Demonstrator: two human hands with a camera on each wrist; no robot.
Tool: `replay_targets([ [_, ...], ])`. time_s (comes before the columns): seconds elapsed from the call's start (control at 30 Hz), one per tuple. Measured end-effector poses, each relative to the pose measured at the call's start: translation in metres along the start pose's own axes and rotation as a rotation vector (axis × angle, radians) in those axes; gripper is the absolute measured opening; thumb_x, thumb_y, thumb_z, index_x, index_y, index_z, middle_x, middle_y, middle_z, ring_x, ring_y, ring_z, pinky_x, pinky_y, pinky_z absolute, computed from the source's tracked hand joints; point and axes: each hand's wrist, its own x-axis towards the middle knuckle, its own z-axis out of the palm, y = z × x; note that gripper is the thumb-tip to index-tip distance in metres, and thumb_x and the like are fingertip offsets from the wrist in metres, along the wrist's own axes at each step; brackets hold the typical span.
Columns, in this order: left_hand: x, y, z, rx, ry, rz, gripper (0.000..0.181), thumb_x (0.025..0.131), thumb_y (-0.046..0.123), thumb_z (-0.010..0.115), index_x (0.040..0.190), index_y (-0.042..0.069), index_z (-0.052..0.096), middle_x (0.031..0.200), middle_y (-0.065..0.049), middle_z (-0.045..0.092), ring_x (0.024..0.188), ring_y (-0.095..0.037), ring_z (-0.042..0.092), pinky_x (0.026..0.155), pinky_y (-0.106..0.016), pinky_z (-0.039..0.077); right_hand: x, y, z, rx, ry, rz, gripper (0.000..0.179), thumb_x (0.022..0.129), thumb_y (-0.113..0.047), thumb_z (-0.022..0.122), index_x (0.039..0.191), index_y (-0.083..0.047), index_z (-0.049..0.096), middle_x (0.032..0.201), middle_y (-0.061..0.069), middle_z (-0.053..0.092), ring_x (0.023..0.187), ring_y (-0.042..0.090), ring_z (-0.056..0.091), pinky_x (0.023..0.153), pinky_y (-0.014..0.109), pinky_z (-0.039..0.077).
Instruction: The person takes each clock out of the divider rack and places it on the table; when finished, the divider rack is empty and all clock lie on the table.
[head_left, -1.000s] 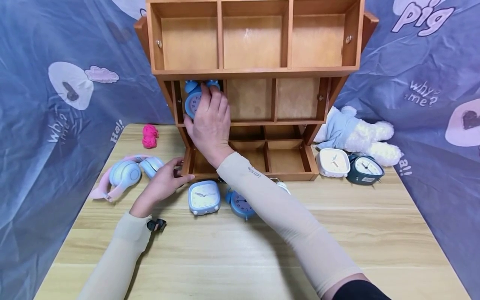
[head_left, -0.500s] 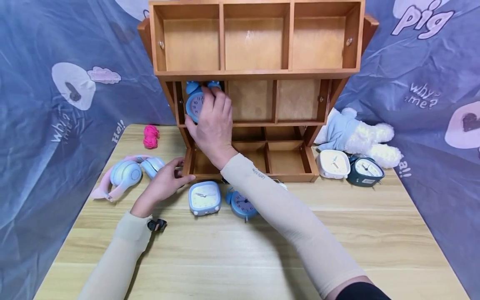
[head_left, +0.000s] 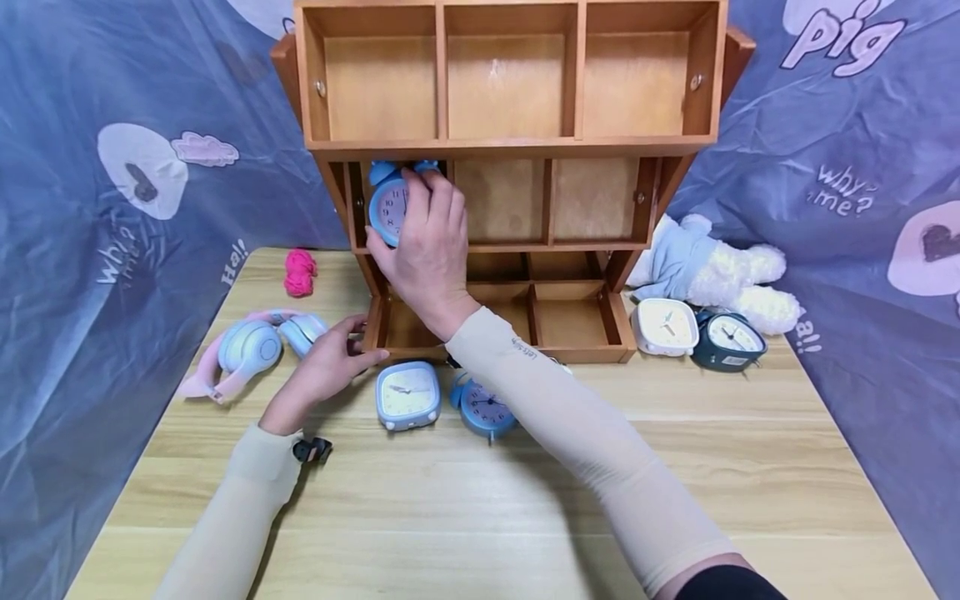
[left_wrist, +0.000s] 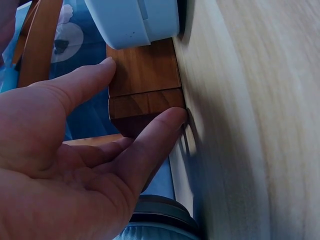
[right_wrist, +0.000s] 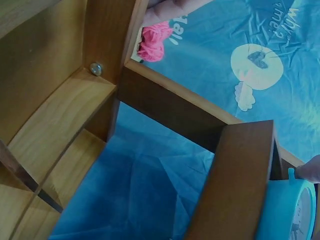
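My right hand [head_left: 427, 254] grips a blue twin-bell alarm clock [head_left: 384, 212] in the left compartment of the middle tier of a wooden tiered storage box [head_left: 517, 151]. The hand covers the right part of its dial. At the right wrist view's lower right corner, the clock [right_wrist: 285, 212] shows beside a fingertip. My left hand [head_left: 324, 371] holds the front left corner of the lowest tray. Up close in the left wrist view, thumb and fingers of that hand [left_wrist: 75, 145] lie on either side of the tray's wooden corner [left_wrist: 145, 102].
A square blue-rimmed clock [head_left: 408, 396] and another blue twin-bell clock [head_left: 486, 407] stand before the box. Headphones [head_left: 251, 346] and pink yarn [head_left: 300, 273] lie left. On the right are a white clock [head_left: 666, 327], a dark green clock [head_left: 727, 340] and a plush toy [head_left: 712, 267].
My right hand has shifted slightly to the right and down on the blue alarm clock, showing more of its dial. The left hand stays at the tray's corner.
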Motion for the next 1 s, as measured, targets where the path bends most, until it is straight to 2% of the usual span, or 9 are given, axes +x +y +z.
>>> replay_targets([
  [0.33,0.003,0.000,0.002,-0.005,-0.016,0.000,0.083,0.110,0.033,0.075,0.173,-0.001,0.033,0.162,-0.029,0.058,0.141,-0.047,0.066,0.108,-0.055,0.060,0.002,-0.003,-0.020,0.050,-0.016,-0.014,0.082,0.090,-0.048,0.091,0.150,0.000,0.062,0.145,0.021,0.058,0.133,0.036,0.053,0.113,0.042,0.051],
  [0.6,0.001,-0.002,0.000,0.020,-0.002,-0.006,0.082,0.109,0.035,0.076,0.171,-0.001,0.036,0.161,-0.029,0.059,0.139,-0.047,0.067,0.108,-0.056,0.061,-0.007,-0.008,-0.037,0.153,-0.064,-0.040,0.083,0.090,-0.046,0.092,0.150,0.002,0.062,0.144,0.022,0.058,0.133,0.037,0.053,0.113,0.045,0.049],
  [1.0,0.001,-0.002,0.001,0.028,-0.002,-0.005,0.083,0.109,0.033,0.076,0.172,-0.002,0.034,0.161,-0.029,0.059,0.139,-0.047,0.067,0.107,-0.056,0.060,-0.020,-0.001,-0.055,0.168,-0.096,-0.049,0.081,0.092,-0.046,0.090,0.152,0.002,0.064,0.143,0.022,0.059,0.131,0.038,0.054,0.112,0.046,0.049],
])
